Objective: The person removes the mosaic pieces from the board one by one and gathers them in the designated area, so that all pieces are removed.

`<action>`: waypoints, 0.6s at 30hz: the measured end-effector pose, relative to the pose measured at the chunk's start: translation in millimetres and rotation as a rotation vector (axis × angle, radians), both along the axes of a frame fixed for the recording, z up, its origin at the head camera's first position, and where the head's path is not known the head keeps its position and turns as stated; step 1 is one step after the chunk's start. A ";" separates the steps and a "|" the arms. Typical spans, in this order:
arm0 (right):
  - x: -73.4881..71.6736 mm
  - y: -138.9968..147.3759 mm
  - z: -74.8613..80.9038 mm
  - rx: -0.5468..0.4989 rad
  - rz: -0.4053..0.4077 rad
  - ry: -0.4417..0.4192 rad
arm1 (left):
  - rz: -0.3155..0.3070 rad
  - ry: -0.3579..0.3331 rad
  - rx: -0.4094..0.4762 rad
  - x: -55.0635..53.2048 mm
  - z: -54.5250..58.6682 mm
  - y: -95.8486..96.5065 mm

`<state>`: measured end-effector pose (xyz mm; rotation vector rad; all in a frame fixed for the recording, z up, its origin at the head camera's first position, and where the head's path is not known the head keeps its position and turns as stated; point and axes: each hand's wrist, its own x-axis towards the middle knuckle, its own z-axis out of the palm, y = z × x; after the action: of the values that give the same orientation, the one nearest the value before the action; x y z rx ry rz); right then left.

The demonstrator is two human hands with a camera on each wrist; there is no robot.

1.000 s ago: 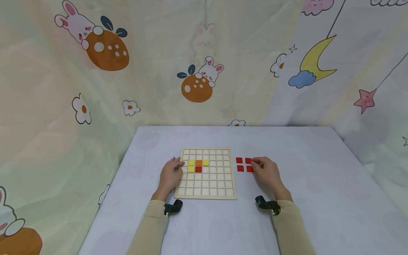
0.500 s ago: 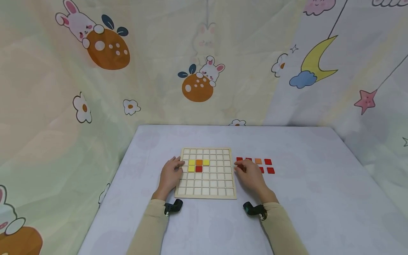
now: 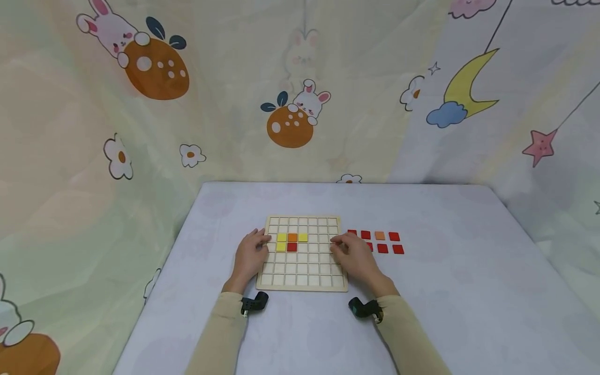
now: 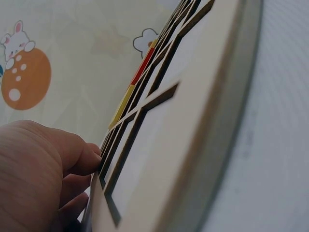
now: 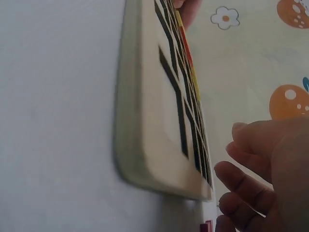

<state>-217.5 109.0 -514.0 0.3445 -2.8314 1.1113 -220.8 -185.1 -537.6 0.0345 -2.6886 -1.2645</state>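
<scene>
**Five tiles [image 3: 280, 247] on the board [image 3: 300, 268], seven in sight to its right**

One pale gridded board lies flat on one table [image 3: 469, 291]. It carries five square tiles, left of its middle. Three sit side by side in one row: a yellow tile [image 3: 282, 237], an orange tile [image 3: 292, 237], a second yellow tile [image 3: 302, 237]. Two more fill the next row nearer the person: the third yellow below the first, and one red tile [image 3: 291, 247] below the orange.

Right of the board, seven tiles show in two rows: four in the far row, three in the near one. Six are red [image 3: 394, 236] and one is orange [image 3: 379, 236], third in the far row. The right hand partly covers two of the reds; whether it covers further tiles, I cannot tell.

Two hands are at the board. The left hand [image 3: 249, 258] rests its loosely bent fingers on the left rim. The right hand [image 3: 358, 260] is over the right edge, thumb and forefinger close together; I cannot tell whether a tile is between them.

Two black wrist cameras [image 3: 254, 304] and two beige sleeves [image 3: 213, 333] show on the near side of the board. Beyond it hangs a printed cloth [image 3: 234, 104] with one yellow moon [image 3: 461, 86] and one pink star [image 3: 540, 148].
</scene>
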 end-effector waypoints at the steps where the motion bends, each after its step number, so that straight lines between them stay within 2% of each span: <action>1: -0.4 -2.2 1.2 -0.005 0.013 -0.004 | -0.002 0.002 -0.002 0.2 0.1 0.0; 9: -7.6 -22.6 4.6 0.032 0.048 -0.023 | -0.003 0.004 0.002 0.1 -2.3 -1.0; 18: -13.8 -41.0 4.2 0.015 0.075 0.015 | -0.013 0.014 0.006 -1.2 -2.2 -2.7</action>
<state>-231.3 68.0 -509.8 0.4620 -2.8364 1.0966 -222.0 -187.9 -539.8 0.0088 -2.6772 -1.2722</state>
